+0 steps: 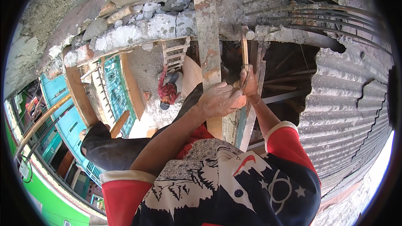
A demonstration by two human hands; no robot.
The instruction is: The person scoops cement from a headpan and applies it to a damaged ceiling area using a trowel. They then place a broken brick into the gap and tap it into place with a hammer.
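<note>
My right hand (250,83) is wrapped round the wooden handle of a hammer (245,52). The hammer stands upright, its head up near the edge of the broken concrete (142,29). Just to the left, my left hand (221,100) is closed, close beside the right one. What it holds, if anything, is hidden from this view. An upright wooden plank (207,29), stained with cement and bolted at the top, runs down behind my left hand.
Bare steel rods (331,12) jut out at the upper right. Below them spreads a grey corrugated roof (347,96), beside a dark opening with beams. Far below, a person (168,91) in a red top is near a wooden ladder (175,54). Turquoise panels (63,100) stand left.
</note>
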